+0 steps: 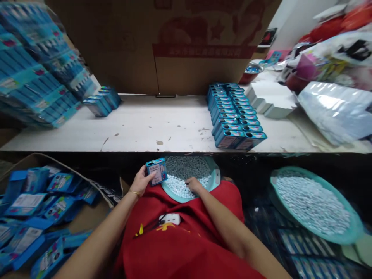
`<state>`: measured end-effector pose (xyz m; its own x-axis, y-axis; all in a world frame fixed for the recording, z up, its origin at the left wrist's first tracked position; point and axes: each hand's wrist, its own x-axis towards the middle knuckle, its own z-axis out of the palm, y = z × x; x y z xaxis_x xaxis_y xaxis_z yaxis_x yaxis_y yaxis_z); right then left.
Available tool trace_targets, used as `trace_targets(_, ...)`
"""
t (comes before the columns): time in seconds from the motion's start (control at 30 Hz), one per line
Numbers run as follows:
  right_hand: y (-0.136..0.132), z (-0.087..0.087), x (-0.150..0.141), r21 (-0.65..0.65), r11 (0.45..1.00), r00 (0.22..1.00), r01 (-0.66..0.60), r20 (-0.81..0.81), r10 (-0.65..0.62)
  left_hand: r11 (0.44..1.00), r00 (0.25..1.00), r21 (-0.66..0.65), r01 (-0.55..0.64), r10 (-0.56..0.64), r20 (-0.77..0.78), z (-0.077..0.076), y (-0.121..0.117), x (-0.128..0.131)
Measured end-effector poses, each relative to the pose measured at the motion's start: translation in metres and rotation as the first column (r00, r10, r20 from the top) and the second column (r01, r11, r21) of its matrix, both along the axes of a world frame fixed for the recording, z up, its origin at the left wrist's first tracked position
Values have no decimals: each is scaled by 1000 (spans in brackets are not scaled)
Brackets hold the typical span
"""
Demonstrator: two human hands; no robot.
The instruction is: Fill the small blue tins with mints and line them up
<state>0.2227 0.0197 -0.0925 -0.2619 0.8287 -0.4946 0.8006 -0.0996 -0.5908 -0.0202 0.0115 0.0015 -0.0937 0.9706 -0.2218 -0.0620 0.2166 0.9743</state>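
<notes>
My left hand (141,180) grips a small blue box (157,171) with a pale printed panel, held upright at the left rim of a turquoise basin (215,178). The basin rests on my lap, partly under the shelf edge, and is full of small white pellets (176,186). Over these pellets, my right hand (195,185) has its fingers curled and dipped in among them. Whatever its fingertips hold is hidden.
On the white shelf (139,128) stand two rows of blue boxes (232,116) and a smaller group (101,101). A carton (101,190) of blue boxes lies left. Another pellet-filled basin (322,236) sits right. A large cardboard box (122,50) blocks the back.
</notes>
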Motion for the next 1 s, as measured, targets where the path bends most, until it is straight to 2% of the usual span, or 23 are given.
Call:
trace_targets(0.07, 2, 4, 7, -23, 999, 996, 43, -82, -45, 999, 998, 44, 10, -8, -56, -4, 4, 3)
trace_targets(0.17, 4, 21, 20, -60, 993, 981, 99, -162, -108, 993, 990, 109, 51, -36, -139, -13, 10, 6)
trace_targets(0.27, 5, 48, 39, -119, 980, 942, 159, -280, -186, 983, 972, 166, 82, -42, -232, -24, 16, 11)
trace_targets(0.4, 8, 89, 62, -254, 937, 804, 241, -488, -339, 967, 917, 213, 138, -43, -397, -34, 22, 26)
trace_targets(0.47, 13, 105, 65, -260, 934, 789, 243, -507, -347, 950, 883, 236, 204, -75, -463, -36, 24, 35)
trace_targets(0.53, 18, 116, 64, -239, 946, 818, 221, -483, -313, 925, 850, 257, 278, -112, -515, -37, 24, 45)
trace_targets(0.63, 28, 130, 54, -144, 981, 926, 131, -336, -173, 886, 803, 284, 366, -147, -577, -41, 23, 54)
trace_targets(0.73, 35, 151, 40, 58, 996, 997, -65, -41, 68, 868, 772, 302, 394, -135, -621, -47, 20, 57)
trace_targets(0.8, 37, 169, 28, 168, 961, 961, -221, 208, 185, 860, 757, 306, 408, -131, -640, -51, 19, 56)
trace_targets(0.87, 37, 186, 13, 185, 927, 881, -325, 417, 225, 854, 746, 310, 418, -128, -653, -55, 18, 56)
trace_targets(0.93, 36, 198, -4, 166, 910, 808, -380, 538, 239, 853, 742, 317, 414, -115, -660, -57, 18, 55)
trace_targets(1.0, 32, 205, -19, 173, 887, 768, -428, 588, 256, 848, 738, 326, 418, -108, -666, -58, 17, 55)
